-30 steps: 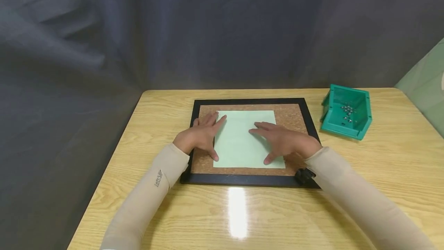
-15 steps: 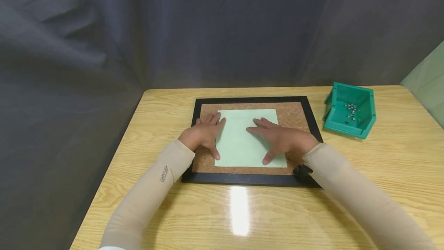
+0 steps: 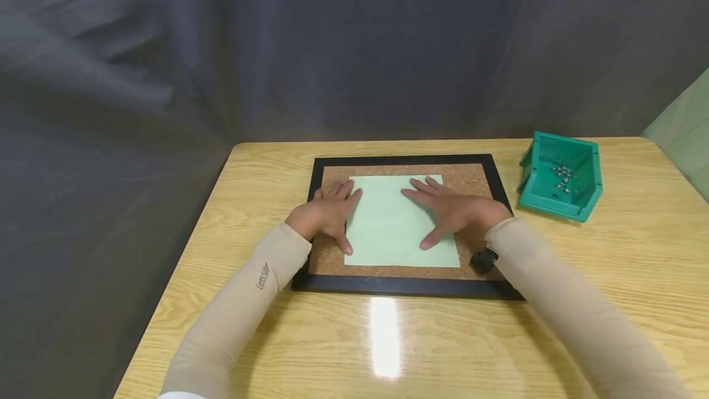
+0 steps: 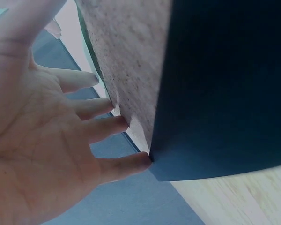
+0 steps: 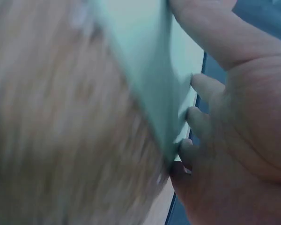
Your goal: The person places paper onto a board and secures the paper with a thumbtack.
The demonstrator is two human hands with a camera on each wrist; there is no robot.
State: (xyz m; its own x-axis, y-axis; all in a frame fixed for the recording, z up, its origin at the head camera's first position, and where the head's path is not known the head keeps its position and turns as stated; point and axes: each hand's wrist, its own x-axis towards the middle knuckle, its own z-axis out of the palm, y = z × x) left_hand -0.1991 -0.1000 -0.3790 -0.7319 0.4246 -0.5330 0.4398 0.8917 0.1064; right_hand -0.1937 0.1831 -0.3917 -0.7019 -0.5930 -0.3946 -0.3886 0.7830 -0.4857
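Observation:
A pale green sheet of paper point(image 3: 388, 226) lies on a cork board point(image 3: 476, 180) with a black frame point(image 3: 404, 286). My left hand point(image 3: 327, 214) spreads its fingers over the paper's left edge, thumb near the lower left corner. In the left wrist view the fingertips point(image 4: 119, 123) of that hand meet the cork, the little finger reaching the frame's inner edge. On the other side my right hand point(image 3: 448, 208) lies with fingers spread over the paper's right part. Its fingertips point(image 5: 199, 84) touch down on the green sheet in the right wrist view. Neither hand grips anything.
A green plastic bin point(image 3: 559, 177) holding several small shiny metal pieces point(image 3: 562, 178) stands at the back right of the wooden table point(image 3: 332, 343). A dark cloth point(image 3: 365, 48) hangs behind the table and along its left.
My right hand has slid a little away from me along the paper, its fingers now nearer the top right corner. The left hand stays at the left edge.

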